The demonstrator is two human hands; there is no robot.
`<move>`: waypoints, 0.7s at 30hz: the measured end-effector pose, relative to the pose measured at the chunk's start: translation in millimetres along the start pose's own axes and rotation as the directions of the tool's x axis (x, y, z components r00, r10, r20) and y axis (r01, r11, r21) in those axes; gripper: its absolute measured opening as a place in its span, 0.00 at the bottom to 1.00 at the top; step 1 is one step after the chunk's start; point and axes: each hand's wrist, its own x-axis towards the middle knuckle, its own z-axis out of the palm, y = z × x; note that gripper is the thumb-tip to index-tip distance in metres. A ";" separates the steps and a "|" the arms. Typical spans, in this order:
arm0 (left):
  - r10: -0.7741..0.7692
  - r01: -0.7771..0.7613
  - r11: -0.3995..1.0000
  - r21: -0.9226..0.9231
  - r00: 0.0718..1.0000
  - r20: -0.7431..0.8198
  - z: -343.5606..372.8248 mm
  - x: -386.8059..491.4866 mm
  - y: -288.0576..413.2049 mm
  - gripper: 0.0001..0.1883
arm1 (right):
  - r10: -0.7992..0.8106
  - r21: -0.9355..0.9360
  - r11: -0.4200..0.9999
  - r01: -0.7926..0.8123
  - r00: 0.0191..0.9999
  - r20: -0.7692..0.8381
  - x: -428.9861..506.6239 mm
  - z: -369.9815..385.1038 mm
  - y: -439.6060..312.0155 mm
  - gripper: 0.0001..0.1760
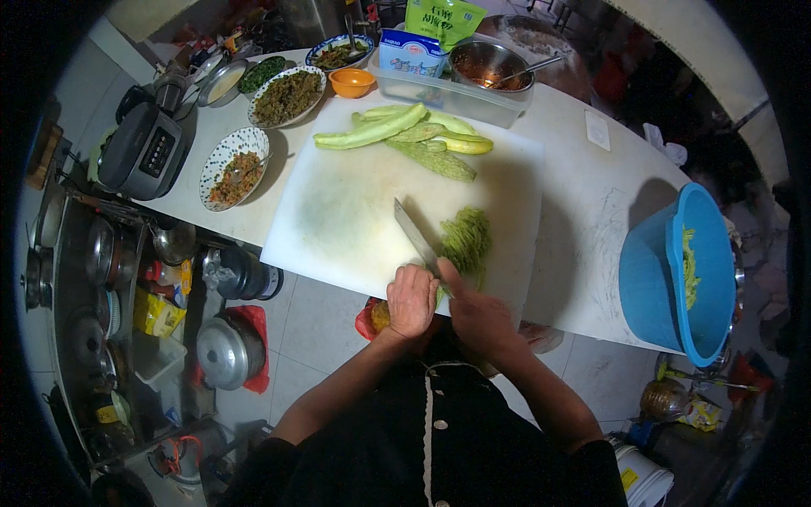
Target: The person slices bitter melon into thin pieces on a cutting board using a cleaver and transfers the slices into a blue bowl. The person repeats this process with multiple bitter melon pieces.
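Note:
My right hand grips the handle of a kitchen knife, whose broad blade points away and to the left over a white cutting board. Close against the blade, my left hand has curled fingers pressing on a green vegetable piece at the board's near edge; most of that piece is hidden. Right of the blade lies a heap of thin green vegetable slices. Several long, pale green gourds, some peeled and one yellowish, are piled at the far side of the board.
On the right stands a blue plastic basin with green shreds inside. A clear plastic bin, a steel pot and an orange bowl line the back. Patterned bowls of food and a grey appliance are at left.

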 end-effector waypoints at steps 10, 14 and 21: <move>0.004 -0.004 1.000 -0.017 1.000 -0.013 -0.1 -1.3 -1.7 0.06 | 0.064 0.021 0.998 -0.065 0.997 0.048 -4.6 -15.5 -3.5 0.34; 0.015 -0.015 1.000 -0.016 1.000 -0.007 1.4 0.9 1.1 0.06 | -0.027 0.049 0.998 0.031 0.996 -0.084 9.2 10.3 2.5 0.33; -0.005 0.005 1.000 -0.009 1.000 -0.010 1.8 -2.6 -1.9 0.06 | -0.018 0.058 0.998 0.020 0.999 -0.034 -5.2 -5.2 13.3 0.36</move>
